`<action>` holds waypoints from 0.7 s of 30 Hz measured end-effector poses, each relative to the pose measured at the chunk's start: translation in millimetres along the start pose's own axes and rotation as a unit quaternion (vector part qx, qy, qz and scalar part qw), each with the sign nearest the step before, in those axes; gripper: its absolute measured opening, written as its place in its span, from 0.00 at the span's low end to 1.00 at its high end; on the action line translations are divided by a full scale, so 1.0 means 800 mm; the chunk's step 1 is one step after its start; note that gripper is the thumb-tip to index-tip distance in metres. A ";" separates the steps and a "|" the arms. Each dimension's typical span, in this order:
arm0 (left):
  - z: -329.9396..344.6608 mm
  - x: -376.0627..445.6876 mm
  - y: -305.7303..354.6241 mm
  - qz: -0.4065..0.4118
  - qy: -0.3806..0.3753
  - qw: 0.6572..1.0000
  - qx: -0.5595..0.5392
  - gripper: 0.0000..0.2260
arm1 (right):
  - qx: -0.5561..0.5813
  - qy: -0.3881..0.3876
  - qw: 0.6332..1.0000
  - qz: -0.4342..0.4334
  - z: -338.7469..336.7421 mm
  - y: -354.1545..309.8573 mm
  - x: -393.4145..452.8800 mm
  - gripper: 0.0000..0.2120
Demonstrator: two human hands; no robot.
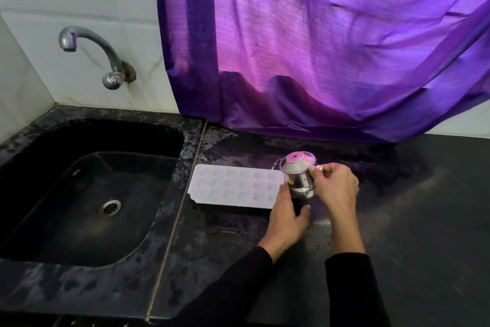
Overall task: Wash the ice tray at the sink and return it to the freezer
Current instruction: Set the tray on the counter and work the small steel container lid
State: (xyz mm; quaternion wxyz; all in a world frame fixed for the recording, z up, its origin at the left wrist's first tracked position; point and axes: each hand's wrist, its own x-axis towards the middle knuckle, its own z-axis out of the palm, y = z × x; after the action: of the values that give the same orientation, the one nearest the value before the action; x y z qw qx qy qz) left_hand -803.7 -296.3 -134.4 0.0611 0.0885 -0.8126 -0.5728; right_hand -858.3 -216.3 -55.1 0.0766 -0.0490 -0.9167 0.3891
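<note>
A white ice tray with several cube pockets lies flat on the black counter, just right of the sink. At its right end a small steel pot is tilted over the tray, and a thin stream of water leaves its rim toward the tray. My right hand grips the pot from the right. My left hand rests at the tray's right end below the pot, fingers curled on the tray's edge.
A steel tap juts from the tiled wall above the black sink, with a drain in its floor. A purple curtain hangs over the back of the wet black counter.
</note>
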 end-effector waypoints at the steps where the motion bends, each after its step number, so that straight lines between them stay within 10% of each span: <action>1: -0.001 0.000 0.001 0.002 0.002 1.000 -0.002 0.27 | -0.001 0.001 1.000 -0.001 0.000 -0.001 0.000 0.11; 21: -0.028 0.001 0.011 0.020 0.017 0.999 -0.040 0.22 | 0.048 0.013 0.998 0.045 0.005 -0.005 -0.003 0.10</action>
State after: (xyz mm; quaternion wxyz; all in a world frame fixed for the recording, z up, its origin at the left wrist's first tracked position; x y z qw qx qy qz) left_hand -800.5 -314.1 -118.3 0.0898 0.0798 -0.7894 -0.6020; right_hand -856.7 -222.3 -55.0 0.0736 -0.0913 -0.8927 0.4352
